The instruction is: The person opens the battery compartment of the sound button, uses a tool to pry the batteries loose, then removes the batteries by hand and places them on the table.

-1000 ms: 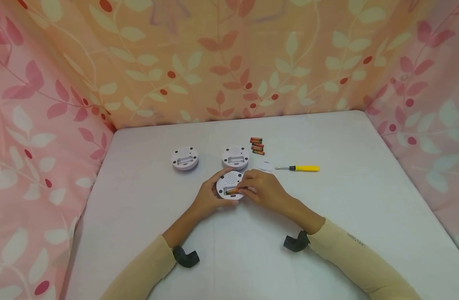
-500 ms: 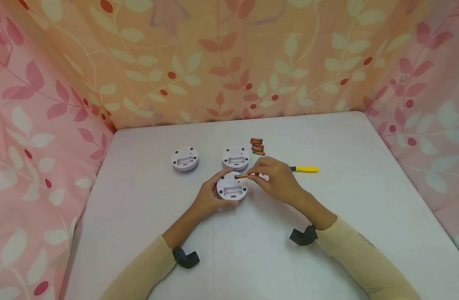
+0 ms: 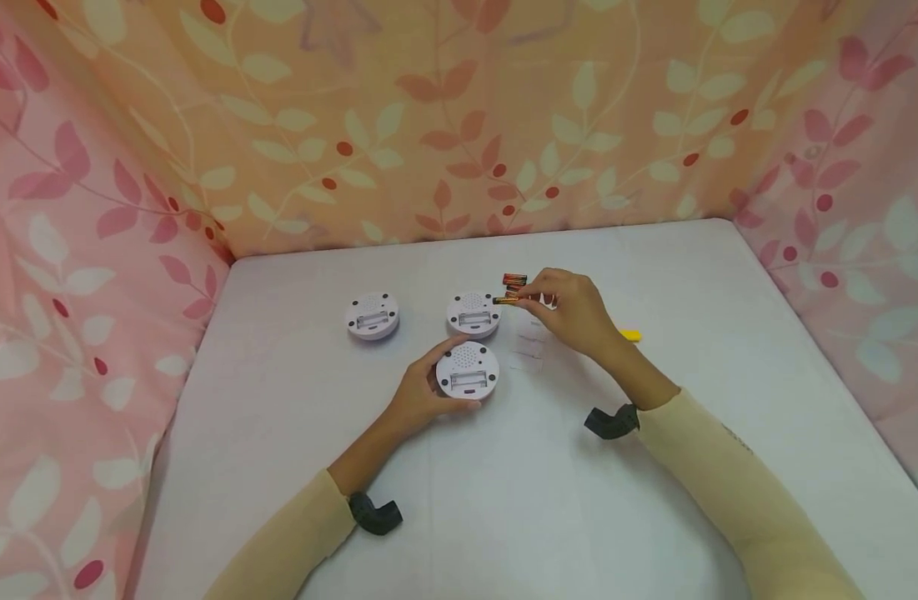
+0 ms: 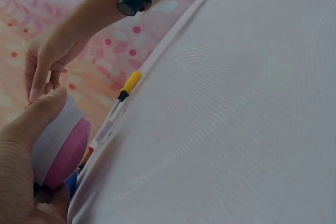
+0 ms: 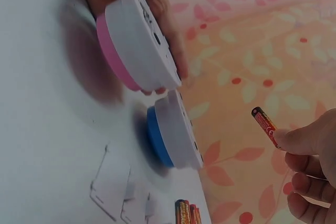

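My left hand [image 3: 417,392] grips a round white device [image 3: 466,354] by its side, with its underside up and the battery slot showing. In the right wrist view this device has a pink lower part [image 5: 116,56]. My right hand [image 3: 574,308] pinches a small red and black battery [image 5: 264,124] by one end, between thumb and fingers. In the head view the battery overlaps the far device and the loose batteries [image 3: 514,280]. That far device [image 3: 474,308], blue below in the right wrist view, lies upside down just beyond the held one, its slot facing up.
Another upturned white device [image 3: 372,315] stands to the left on the white table [image 3: 459,517]. Thin white covers [image 3: 529,346] lie right of the held device. A yellow-handled screwdriver [image 4: 131,83] lies further right, mostly behind my right arm in the head view. Patterned curtains surround the table.
My right hand has lifted the battery off the held device's slot and carried it away, up and to the right toward the loose batteries. My left hand keeps its grip on the device.
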Demonstrator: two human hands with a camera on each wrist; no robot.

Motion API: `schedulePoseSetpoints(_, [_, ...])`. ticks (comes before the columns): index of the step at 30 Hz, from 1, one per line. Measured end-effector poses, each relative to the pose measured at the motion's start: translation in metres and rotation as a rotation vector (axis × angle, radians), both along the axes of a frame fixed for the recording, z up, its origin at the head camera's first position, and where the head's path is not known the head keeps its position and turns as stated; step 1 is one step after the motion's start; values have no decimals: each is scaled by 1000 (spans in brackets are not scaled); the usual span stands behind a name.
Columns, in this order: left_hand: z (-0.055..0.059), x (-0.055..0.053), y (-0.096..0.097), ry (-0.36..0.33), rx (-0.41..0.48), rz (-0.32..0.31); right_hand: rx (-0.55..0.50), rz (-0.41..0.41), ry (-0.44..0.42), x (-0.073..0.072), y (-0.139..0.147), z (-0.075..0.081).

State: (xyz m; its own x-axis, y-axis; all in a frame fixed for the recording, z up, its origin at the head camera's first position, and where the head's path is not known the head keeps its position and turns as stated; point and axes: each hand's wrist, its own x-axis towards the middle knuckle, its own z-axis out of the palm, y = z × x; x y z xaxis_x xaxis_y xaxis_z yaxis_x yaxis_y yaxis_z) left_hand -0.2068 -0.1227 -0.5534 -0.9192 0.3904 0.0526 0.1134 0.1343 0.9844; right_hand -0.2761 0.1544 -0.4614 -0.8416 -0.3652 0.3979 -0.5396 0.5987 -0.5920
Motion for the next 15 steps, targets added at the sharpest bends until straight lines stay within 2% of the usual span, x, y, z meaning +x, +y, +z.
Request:
schedulePoseSetpoints(8, [-1, -2, 0, 19, 7, -3, 38, -88, -56, -40, 7, -12])
schedulePoseSetpoints(15, [-4, -3, -1, 14, 17, -6, 104, -140, -130, -67, 7, -23])
